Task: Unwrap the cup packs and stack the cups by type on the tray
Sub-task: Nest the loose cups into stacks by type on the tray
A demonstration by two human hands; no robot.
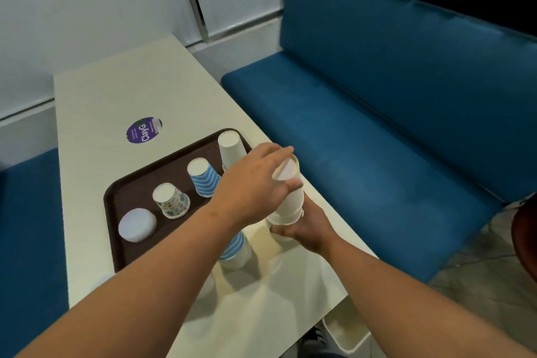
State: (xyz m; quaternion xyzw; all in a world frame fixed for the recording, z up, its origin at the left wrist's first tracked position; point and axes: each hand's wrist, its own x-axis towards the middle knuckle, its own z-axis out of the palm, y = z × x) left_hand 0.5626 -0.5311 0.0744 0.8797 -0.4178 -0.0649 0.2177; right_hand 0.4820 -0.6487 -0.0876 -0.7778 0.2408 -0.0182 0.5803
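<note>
A dark brown tray [136, 183] lies on the white table. On it, upside down in a row, stand a low white cup stack [136, 225], a cup with coloured prints [171, 200], a blue-and-white striped cup [203, 177] and a tall plain white cup [231, 148]. My left hand [252, 183] grips the top of a stack of plain white cups [289, 197], held just right of the tray. My right hand [305, 227] holds that stack's lower end. A blue-striped cup stack [236, 247] stands on the table below my left forearm, partly hidden.
A purple round sticker [143, 129] marks the table behind the tray. A blue bench [377, 125] runs along the table's right side. A white bin [345, 334] sits on the floor by the table's near corner.
</note>
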